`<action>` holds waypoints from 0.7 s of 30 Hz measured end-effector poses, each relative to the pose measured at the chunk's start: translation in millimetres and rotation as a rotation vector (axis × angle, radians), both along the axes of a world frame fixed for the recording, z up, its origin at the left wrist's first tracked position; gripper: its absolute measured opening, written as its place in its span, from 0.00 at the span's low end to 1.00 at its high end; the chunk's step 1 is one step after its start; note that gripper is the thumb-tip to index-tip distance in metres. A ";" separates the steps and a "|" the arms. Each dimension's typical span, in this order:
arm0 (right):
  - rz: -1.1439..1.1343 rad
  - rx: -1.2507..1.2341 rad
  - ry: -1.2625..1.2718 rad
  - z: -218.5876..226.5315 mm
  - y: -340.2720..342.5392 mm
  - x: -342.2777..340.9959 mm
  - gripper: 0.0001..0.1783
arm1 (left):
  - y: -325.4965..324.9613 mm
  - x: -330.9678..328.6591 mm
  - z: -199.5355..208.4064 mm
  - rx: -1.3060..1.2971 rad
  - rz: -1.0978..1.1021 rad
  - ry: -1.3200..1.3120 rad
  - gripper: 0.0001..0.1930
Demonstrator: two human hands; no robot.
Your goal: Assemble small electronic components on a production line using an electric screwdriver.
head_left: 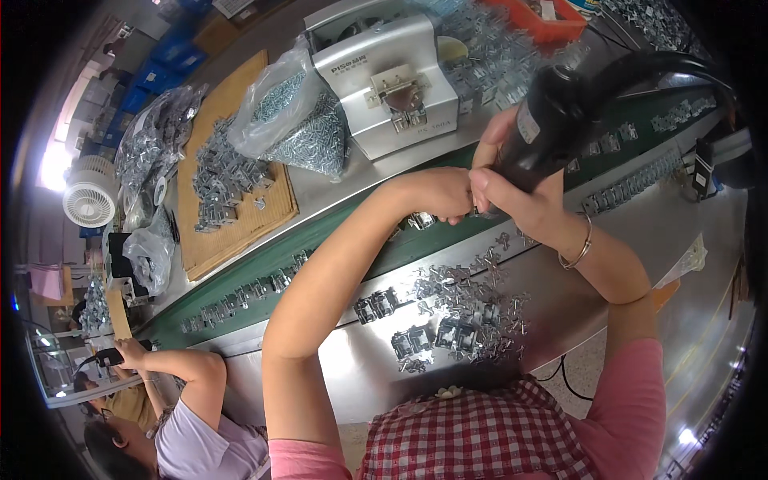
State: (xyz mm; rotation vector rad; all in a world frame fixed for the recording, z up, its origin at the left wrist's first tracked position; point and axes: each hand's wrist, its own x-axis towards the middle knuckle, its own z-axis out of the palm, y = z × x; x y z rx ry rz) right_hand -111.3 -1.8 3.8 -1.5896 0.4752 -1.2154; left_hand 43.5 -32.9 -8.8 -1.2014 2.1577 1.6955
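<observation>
My right hand (524, 196) grips a black electric screwdriver (540, 128) that is tilted, its lower end down beside my left hand. Closed and bent over the green conveyor belt (344, 248), my left hand (438, 194) meets the tool's lower end; its fingers hide what they hold. A small metal bracket (420, 221) peeks out just below those fingers. Nearer to me, on the steel work surface (352, 364), several brackets with black parts (412, 342) lie among a heap of small silver metal pieces (460, 288).
Beyond the belt stand a silver machine (392, 88), a clear bag of screws (316, 132) and cardboard (232, 240) bearing metal brackets (228, 172). Brackets line the belt at left (240, 300). A red bin (552, 28) sits far right. At lower left another person (192, 424) works.
</observation>
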 end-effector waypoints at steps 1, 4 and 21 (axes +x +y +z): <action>0.016 -0.013 0.009 -2.0 -1.2 -1.3 0.20 | -2.4 0.3 -4.9 -0.005 -0.007 0.031 0.14; 0.010 -0.124 0.068 1.8 5.3 0.7 0.20 | -16.3 6.1 -61.1 -0.164 -0.055 0.179 0.13; -0.046 0.067 0.107 5.9 -9.7 -12.6 0.17 | 52.1 11.2 -14.8 -1.017 0.088 -0.184 0.21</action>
